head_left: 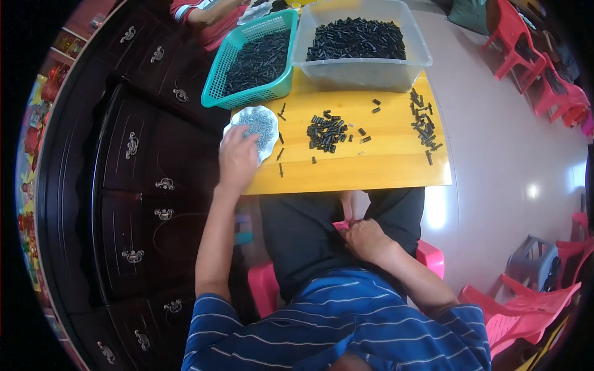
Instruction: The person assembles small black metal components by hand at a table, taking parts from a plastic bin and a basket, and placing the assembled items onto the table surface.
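Over a white scalloped dish [268,152] at the table's left edge, my left hand [238,157] dips its bent fingertips into a heap of small silvery pieces [260,121]. Its fingers are drawn together, and whatever is between them is too small to make out. My right hand [365,240] rests low over my lap, fingers curled closed; their tips and anything inside are hidden. Just right of the dish runs a loose column of thin black parts [281,154]. A pile of short black cylindrical pieces [327,133] lies mid-table, with several strays around it.
Across the back of the yellow table [365,176] stand a green basket [213,86] and a clear plastic bin [359,77], both full of black parts. More black parts [426,127] lie along the right edge. Dark drawers [133,185] border the left. Another person's arm [210,13] shows beyond the basket.
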Demonstrator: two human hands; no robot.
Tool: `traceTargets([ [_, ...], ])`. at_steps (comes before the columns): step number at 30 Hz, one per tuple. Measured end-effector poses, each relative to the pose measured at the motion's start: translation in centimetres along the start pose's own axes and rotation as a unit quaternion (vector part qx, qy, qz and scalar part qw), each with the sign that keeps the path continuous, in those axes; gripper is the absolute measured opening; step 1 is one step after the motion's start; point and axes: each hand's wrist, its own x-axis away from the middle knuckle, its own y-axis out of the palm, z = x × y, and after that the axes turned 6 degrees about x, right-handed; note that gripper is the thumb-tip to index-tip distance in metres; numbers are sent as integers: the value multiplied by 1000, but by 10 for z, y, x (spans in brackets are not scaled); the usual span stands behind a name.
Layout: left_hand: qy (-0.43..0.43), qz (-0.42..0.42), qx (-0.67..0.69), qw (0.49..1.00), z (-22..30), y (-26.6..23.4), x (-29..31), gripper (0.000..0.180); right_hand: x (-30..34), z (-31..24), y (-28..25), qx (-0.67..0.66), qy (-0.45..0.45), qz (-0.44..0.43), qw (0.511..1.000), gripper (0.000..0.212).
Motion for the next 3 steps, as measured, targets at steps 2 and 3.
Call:
traceTargets([
  [2,-112,68,8,991,-33,-6,10,26,0,0,-4,-11,1,-23,1000,32],
  [3,-160,88,11,983,-47,-8,12,29,-1,0,-4,-9,1,-35,999,34],
])
